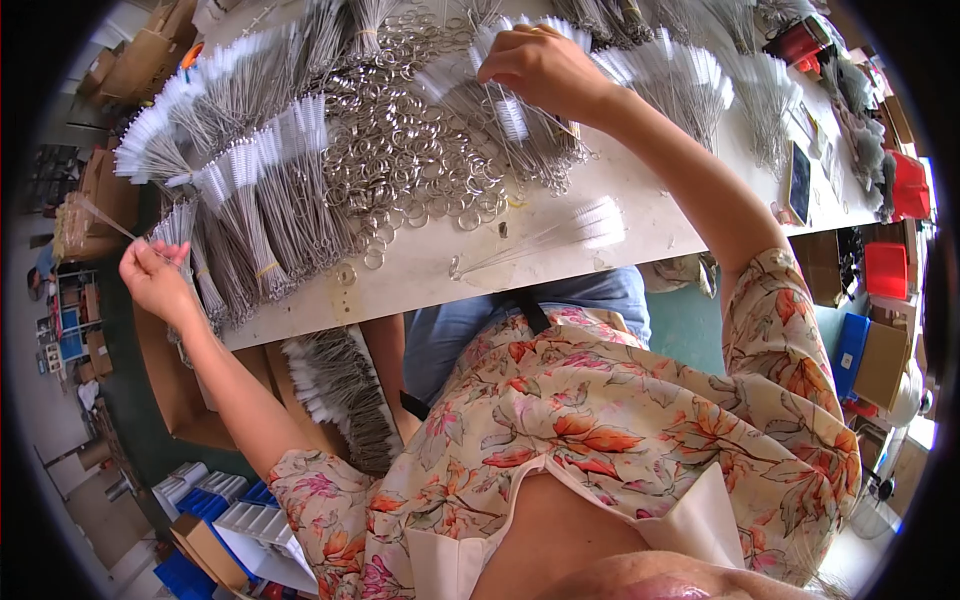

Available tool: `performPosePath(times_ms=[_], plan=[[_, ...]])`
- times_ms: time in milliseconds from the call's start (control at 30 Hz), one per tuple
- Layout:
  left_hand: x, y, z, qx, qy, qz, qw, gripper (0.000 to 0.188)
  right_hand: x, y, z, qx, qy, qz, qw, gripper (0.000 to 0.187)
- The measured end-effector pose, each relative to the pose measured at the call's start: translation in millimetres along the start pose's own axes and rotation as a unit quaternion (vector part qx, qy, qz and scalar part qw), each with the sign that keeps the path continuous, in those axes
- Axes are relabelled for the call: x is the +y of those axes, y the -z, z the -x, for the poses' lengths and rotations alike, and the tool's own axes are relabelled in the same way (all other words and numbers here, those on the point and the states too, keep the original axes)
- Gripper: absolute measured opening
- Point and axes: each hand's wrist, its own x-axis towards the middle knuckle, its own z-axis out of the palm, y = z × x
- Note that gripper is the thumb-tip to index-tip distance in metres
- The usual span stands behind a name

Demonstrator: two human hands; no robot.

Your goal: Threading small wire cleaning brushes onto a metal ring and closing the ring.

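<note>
Apparently the work is midway in the head view: banded bundles (262, 225) sit left on the counter (420, 268), while loose rings (400, 150) and a brush pile (545, 150) remain. The left hand (158, 280) stretches out sideways, fingers pinching a thin brush (100, 213); the right hand (545, 70) arches over the pile, fingers curled, grip impossible to tell

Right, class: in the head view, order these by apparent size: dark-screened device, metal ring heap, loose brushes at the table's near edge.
1. Metal ring heap
2. Loose brushes, as a group
3. Dark-screened device
</note>
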Motion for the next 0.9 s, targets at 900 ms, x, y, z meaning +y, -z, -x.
performPosePath(times_ms=[900], plan=[[35, -92, 90, -0.199, 0.047, 0.034, 0.978, 0.029, 86, 115, 127, 0.034, -0.497, 0.019, 0.867, 0.023]])
